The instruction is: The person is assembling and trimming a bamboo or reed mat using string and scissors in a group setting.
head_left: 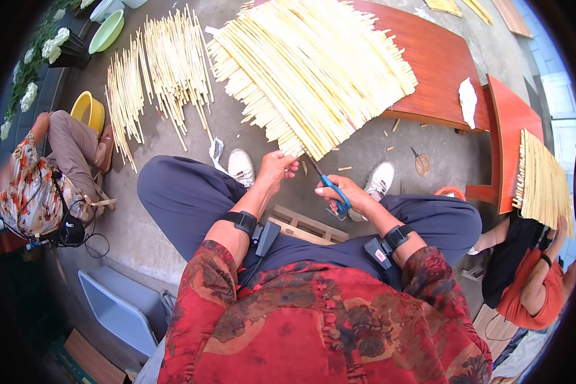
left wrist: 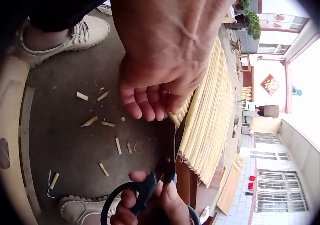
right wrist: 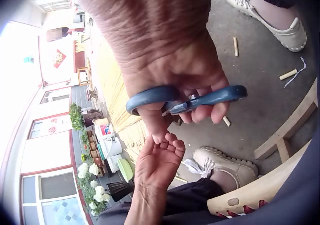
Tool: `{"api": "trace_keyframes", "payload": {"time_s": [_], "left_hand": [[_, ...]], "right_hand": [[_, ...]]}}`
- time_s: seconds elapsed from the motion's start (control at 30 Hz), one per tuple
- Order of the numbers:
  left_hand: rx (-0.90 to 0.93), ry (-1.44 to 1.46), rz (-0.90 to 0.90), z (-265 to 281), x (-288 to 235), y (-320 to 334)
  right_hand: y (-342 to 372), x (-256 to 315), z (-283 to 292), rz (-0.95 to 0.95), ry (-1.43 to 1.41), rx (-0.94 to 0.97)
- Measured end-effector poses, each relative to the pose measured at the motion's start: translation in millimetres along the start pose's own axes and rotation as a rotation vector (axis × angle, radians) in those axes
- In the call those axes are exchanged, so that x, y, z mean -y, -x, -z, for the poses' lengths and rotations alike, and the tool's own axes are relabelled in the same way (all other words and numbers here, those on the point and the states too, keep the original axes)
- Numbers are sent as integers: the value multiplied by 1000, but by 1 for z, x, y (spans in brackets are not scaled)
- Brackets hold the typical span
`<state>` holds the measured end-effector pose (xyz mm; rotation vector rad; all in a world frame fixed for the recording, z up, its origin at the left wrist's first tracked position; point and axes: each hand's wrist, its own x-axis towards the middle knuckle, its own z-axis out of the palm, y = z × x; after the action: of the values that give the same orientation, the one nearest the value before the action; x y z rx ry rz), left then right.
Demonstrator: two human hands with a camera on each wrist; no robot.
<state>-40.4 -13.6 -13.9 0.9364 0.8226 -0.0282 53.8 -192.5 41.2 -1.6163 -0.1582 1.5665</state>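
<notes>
- Head view: the mat (head_left: 313,64) lies on the table (head_left: 438,57), its near corner jutting past the edge towards the person.
- Left hand (head_left: 278,168): at that corner, fingers partly curled, tips close against the mat's edge; whether they pinch anything cannot be told.
- Right hand (head_left: 347,193): closed round the blue scissors (head_left: 326,181), thumb through one loop. The blades point at the same corner; how far they stand apart is unclear.
- Main hazard, as judged: a nicked left fingertip, should the blades slip off a hard end or close before those fingers draw clear.
- Second: a ragged or over-short edge, likely if the scissors bite at a slant or too deep.
- Third: the mat sliding or sagging at its unsupported corner, were either hand to pull or press hard there.
- Underfoot: offcuts (left wrist: 118,145) litter the floor, and spare scissors (head_left: 419,158) lie near the right shoe (head_left: 379,179); a careless step could cause a slip or cut.
</notes>
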Motion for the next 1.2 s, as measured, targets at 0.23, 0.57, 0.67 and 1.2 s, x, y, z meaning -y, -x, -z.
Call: {"api": "trace_keyframes", "payload": {"time_s": [0.23,0.57,0.67,1.2], "left_hand": [[-21,-100,-19,1,-2,0],[-172,169,156,7,-16,-6],[-186,187,184,4,-15,-5],[-136,161,167,4,-11,-1]], "right_hand": [[17,11,-1,29,286,-82],[14,8,-4,64,306,-60],[5,12,-11,70,303,-43],[-2,13,-11,-21,123,9]]}}
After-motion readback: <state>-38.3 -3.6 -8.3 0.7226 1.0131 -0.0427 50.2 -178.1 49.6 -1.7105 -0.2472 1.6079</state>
